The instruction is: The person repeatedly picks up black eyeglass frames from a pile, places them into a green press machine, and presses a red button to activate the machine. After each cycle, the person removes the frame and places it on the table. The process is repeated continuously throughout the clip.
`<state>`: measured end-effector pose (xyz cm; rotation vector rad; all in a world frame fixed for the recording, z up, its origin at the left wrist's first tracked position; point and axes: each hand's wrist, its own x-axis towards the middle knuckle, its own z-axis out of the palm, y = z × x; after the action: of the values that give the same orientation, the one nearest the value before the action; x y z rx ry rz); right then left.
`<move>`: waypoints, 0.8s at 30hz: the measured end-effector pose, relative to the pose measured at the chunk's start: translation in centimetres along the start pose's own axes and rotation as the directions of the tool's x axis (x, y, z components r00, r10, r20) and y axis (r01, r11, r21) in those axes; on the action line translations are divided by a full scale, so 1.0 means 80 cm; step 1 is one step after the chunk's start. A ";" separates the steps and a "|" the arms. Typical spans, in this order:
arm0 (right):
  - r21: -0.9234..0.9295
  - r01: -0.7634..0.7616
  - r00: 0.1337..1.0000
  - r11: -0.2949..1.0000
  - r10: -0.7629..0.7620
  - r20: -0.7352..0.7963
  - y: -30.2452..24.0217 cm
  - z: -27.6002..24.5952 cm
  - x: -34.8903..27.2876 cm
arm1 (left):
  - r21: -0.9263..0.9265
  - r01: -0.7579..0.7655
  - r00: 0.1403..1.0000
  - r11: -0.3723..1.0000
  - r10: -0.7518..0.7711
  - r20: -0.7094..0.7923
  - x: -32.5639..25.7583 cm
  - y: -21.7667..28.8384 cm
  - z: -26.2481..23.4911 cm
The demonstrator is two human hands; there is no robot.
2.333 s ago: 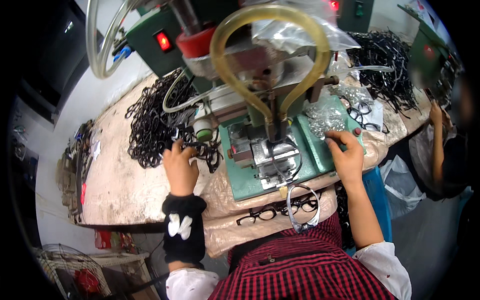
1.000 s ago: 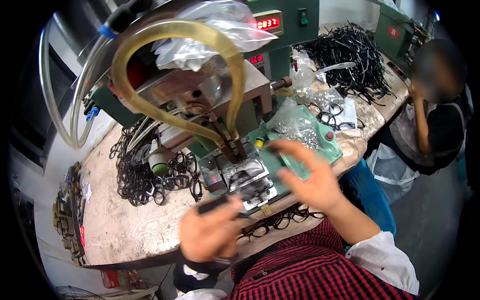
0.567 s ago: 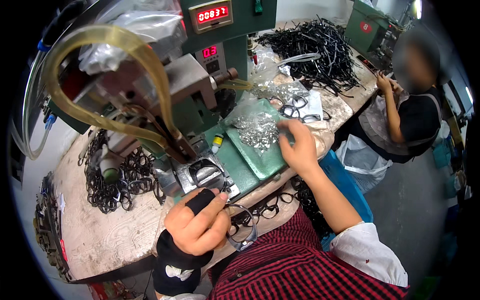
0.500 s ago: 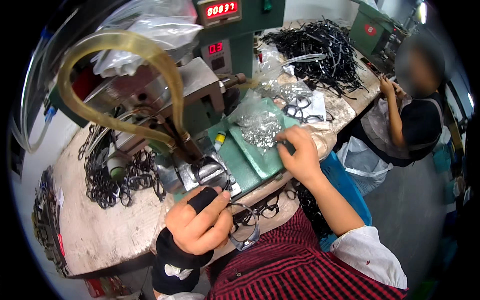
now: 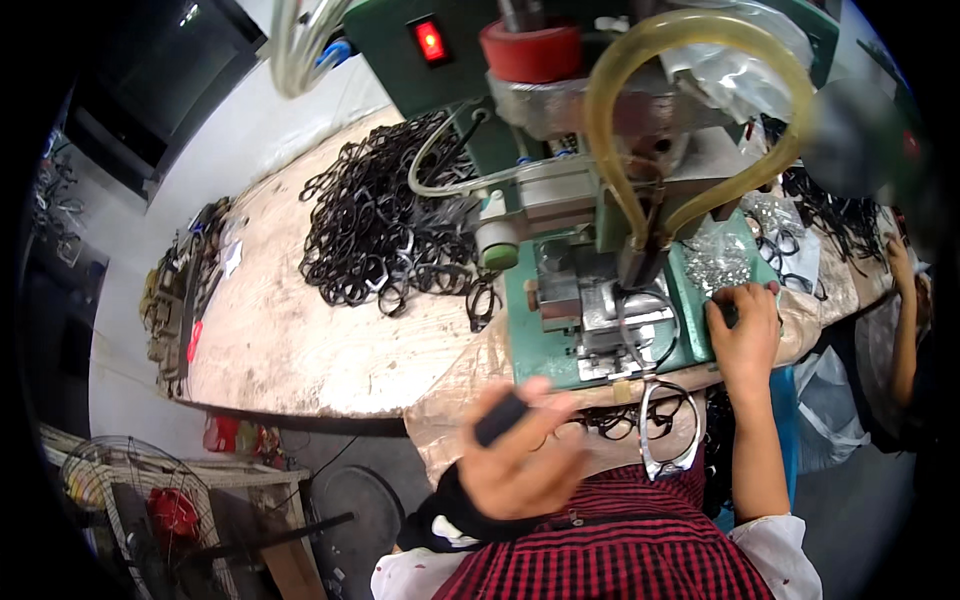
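My left hand, with a black finger sleeve and a black wrist wrap, hovers in front of the bench edge, left of the machine. Motion smears its fingers, and nothing shows clearly in them. An eyeglass frame sits on the metal fixture under the press head; one rim lies on the fixture, the other hangs over the front edge. No hand touches it. At the green tray of small shiny metal parts, my right hand has curled fingers around something dark, too hidden to name.
A pile of black eyeglass frames covers part of the bench left of the machine. A yellowish hose loops above the fixture. More frames lie below the front edge. A fan stands lower left; another person's arm shows at right.
My view has swung left. My left hand has let go of the eyeglass frame and drawn away leftward, leaving it at the fixture. My right hand stays by the parts tray.
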<state>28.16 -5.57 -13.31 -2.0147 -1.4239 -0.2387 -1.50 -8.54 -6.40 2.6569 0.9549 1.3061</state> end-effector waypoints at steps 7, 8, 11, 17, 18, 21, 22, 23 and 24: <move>0.138 -0.056 0.998 0.989 0.058 -0.010 0.010 0.008 0.002 | 0.325 0.351 0.897 0.878 -0.216 -0.386 0.031 -0.141 -0.051; 0.245 -0.140 0.990 0.959 0.137 0.031 0.008 0.001 0.003 | 0.313 0.350 0.915 0.883 -0.250 -0.317 0.037 -0.170 -0.049; 0.387 -0.096 0.990 0.917 0.128 -0.058 0.009 -0.004 0.006 | 0.635 0.232 0.959 0.737 -0.282 -0.023 0.019 -0.266 -0.025; 0.367 -0.104 0.988 0.924 0.140 -0.072 0.028 -0.031 -0.015 | 0.515 0.174 0.967 0.840 -0.245 0.074 0.002 -0.308 0.041; 0.396 -0.117 0.987 0.911 0.151 -0.057 0.028 -0.034 -0.018 | 0.546 0.202 0.932 0.813 -0.331 0.148 -0.009 -0.311 0.041; 0.400 -0.110 0.989 0.910 0.140 -0.046 0.023 -0.029 -0.017 | 0.567 0.181 0.955 0.804 -0.281 0.095 -0.026 -0.317 0.049; 0.419 -0.112 0.989 0.901 0.144 -0.044 0.019 -0.031 -0.013 | 0.533 0.204 0.963 0.821 -0.266 0.042 -0.028 -0.312 0.049; 0.478 -0.145 0.986 0.866 0.165 0.000 0.013 -0.031 -0.013 | 0.561 0.168 0.975 0.811 -0.219 0.025 -0.029 -0.308 0.042; 0.531 -0.180 0.982 0.828 0.184 0.046 0.006 -0.033 -0.010 | 0.544 0.194 0.972 0.816 -0.236 0.007 -0.024 -0.298 0.038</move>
<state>28.80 -7.86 -11.84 -1.6579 -1.1206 0.2184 -12.40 10.48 -16.48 2.8153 1.7851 0.9881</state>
